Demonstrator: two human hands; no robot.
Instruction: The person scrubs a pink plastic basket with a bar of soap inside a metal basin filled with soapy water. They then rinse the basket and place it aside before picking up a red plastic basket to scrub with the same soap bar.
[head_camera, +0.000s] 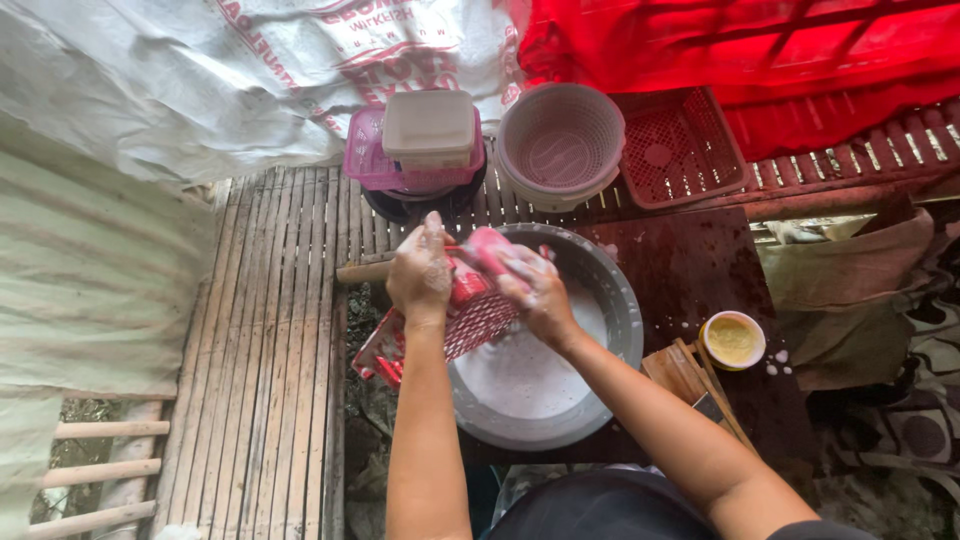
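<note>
Bamboo slat floor (270, 380); left hand (421, 272) gripping red basket (470, 315), right hand (532, 287) closed on pink sponge (487, 250) over basin rim (625, 300).

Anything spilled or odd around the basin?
White suds are splashed on the dark board near the small yellow-filled tub. The red basket in both hands hangs tilted over the grey basin rim. Nothing looks broken.

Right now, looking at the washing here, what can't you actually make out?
- Head view: what the right hand holds; foam and fingers hide all but a pink tip.
- Far end of the red perforated tray, behind the left hand.
- Bottom of the grey basin, under cloudy water.
- Dark pot beneath the stacked containers.
</note>
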